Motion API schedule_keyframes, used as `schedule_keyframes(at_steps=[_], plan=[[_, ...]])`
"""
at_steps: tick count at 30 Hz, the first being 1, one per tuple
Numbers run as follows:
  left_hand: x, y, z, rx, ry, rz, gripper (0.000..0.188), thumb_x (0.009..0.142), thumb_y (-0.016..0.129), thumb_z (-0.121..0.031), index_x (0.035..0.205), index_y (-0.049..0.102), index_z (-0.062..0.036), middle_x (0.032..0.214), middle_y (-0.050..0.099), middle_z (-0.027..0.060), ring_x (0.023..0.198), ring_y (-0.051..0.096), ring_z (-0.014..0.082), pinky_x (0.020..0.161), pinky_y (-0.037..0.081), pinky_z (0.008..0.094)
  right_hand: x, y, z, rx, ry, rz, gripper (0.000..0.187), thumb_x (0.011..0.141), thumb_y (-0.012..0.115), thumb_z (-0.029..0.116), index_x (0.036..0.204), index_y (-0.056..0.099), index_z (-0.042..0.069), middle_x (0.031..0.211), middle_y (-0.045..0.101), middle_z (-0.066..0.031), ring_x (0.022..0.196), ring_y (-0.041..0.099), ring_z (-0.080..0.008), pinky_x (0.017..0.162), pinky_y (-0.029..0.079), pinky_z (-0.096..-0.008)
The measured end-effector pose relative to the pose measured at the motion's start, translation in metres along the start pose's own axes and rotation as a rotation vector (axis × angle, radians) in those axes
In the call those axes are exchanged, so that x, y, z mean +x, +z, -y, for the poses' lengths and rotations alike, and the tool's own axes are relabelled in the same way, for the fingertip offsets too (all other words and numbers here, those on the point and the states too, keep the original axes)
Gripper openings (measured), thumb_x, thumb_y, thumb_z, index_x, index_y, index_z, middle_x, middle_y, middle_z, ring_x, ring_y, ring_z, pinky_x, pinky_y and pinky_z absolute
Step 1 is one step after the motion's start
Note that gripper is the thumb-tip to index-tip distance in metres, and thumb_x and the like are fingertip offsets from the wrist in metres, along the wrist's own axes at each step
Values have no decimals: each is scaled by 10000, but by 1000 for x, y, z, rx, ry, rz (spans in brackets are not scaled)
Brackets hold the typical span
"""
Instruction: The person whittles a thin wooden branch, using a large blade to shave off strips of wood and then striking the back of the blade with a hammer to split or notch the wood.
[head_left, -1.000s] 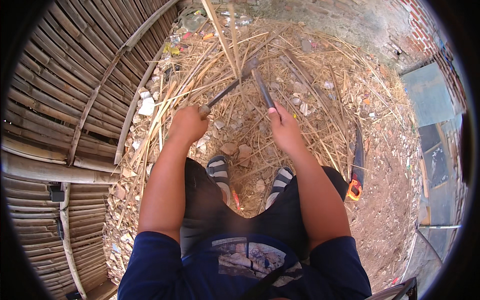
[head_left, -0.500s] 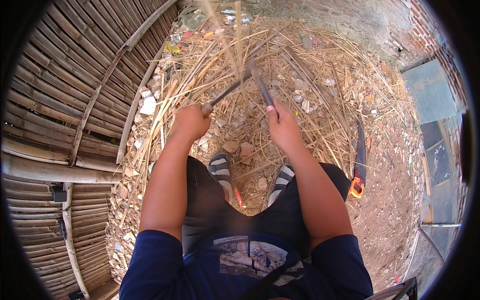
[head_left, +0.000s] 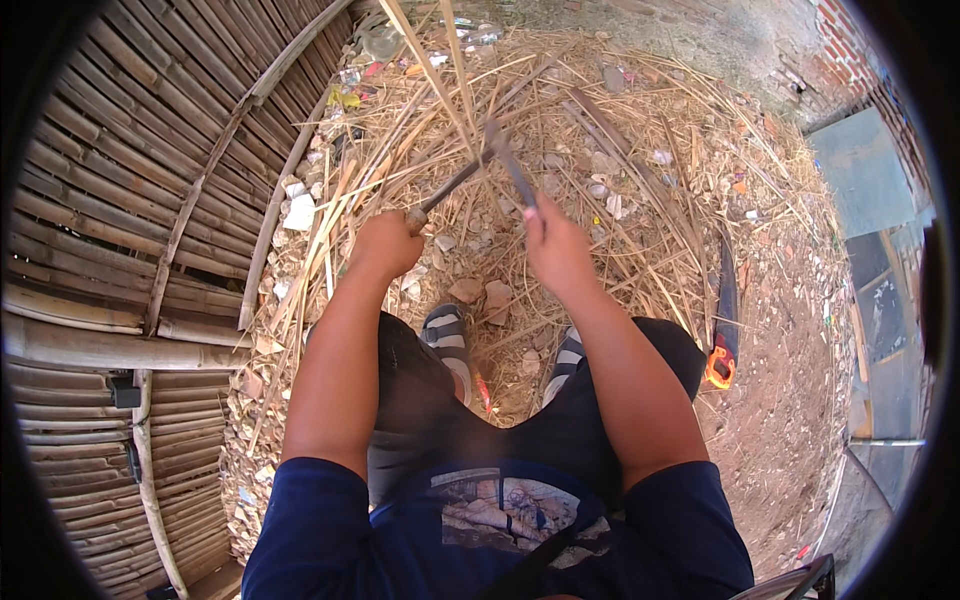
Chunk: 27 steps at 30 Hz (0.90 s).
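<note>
My left hand (head_left: 388, 243) is closed round the wooden handle of a long-bladed knife (head_left: 456, 184), its dark blade slanting up to the right. In my right hand (head_left: 558, 247) is a dark bar-shaped tool (head_left: 515, 175), pointing up and left. Its far end is blurred and overlaps the blade tip; whether they touch I cannot tell. Just beyond the crossing tools, two pale bamboo strips (head_left: 425, 60) rise toward the top edge, spreading apart upward. Their lower ends come together near the blade.
Split bamboo, dry straw and stones cover the ground (head_left: 640, 260) around my feet. A handsaw (head_left: 723, 330) with an orange-and-black handle lies right of my knee. Along the left runs a bamboo slat wall (head_left: 130, 180); a brick and plaster wall (head_left: 700, 55) stands at the back.
The right-hand tool has tilted further left, and my right hand has shifted slightly left. The two bamboo strips stand wider apart at the top. My left hand is nearly unmoved.
</note>
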<state>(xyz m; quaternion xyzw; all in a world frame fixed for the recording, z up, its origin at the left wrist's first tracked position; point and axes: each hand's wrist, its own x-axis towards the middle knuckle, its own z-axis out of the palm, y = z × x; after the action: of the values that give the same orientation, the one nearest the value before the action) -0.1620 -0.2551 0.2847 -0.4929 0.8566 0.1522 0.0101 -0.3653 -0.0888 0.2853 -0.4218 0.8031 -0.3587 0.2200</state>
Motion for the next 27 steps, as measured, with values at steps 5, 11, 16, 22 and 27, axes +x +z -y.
schedule_keyframes(at_steps=[5, 11, 16, 22, 27], plan=[[1, -5, -4, -3, -38, 40, 424, 842, 744, -347, 1088, 699, -5, 1076, 720, 240, 1039, 684, 408, 918, 541, 471, 13, 18, -30, 109, -18, -149, 497, 1047, 538, 365, 1435, 522, 54, 947, 729, -188, 804, 701, -278, 758, 542, -412], [9, 9, -10, -57, -58, 41, 544, 841, 748, -485, 1070, 701, 6, 1058, 720, 251, 1036, 685, 415, 896, 544, 482, -11, -90, -5, 511, 83, -282, 504, 1058, 528, 413, 1380, 562, 26, 773, 620, -25, 635, 573, -119, 587, 471, -291], [6, 4, -25, -246, -88, 97, 640, 889, 647, -568, 1076, 672, 44, 1048, 707, 264, 956, 701, 376, 822, 539, 464, -77, -185, -77, 513, 174, -346, 433, 1073, 485, 437, 1199, 640, 54, 685, 514, 36, 513, 444, -50, 448, 335, -244], [7, 2, -35, -852, -270, 334, 452, 951, 513, -431, 1037, 606, 3, 889, 625, 109, 704, 572, 203, 634, 465, 403, -133, -86, -300, -69, 568, -420, 556, 1026, 462, 467, 914, 678, -32, 809, 672, -240, 784, 648, -400, 750, 459, -543], [6, 9, -31, -947, -166, 421, 405, 1014, 364, -327, 1055, 601, -2, 916, 645, 127, 685, 609, 215, 647, 527, 384, -138, -38, -367, -168, 710, -422, 463, 990, 542, 400, 1194, 666, 4, 1119, 705, -274, 1091, 663, -456, 920, 516, -520]])
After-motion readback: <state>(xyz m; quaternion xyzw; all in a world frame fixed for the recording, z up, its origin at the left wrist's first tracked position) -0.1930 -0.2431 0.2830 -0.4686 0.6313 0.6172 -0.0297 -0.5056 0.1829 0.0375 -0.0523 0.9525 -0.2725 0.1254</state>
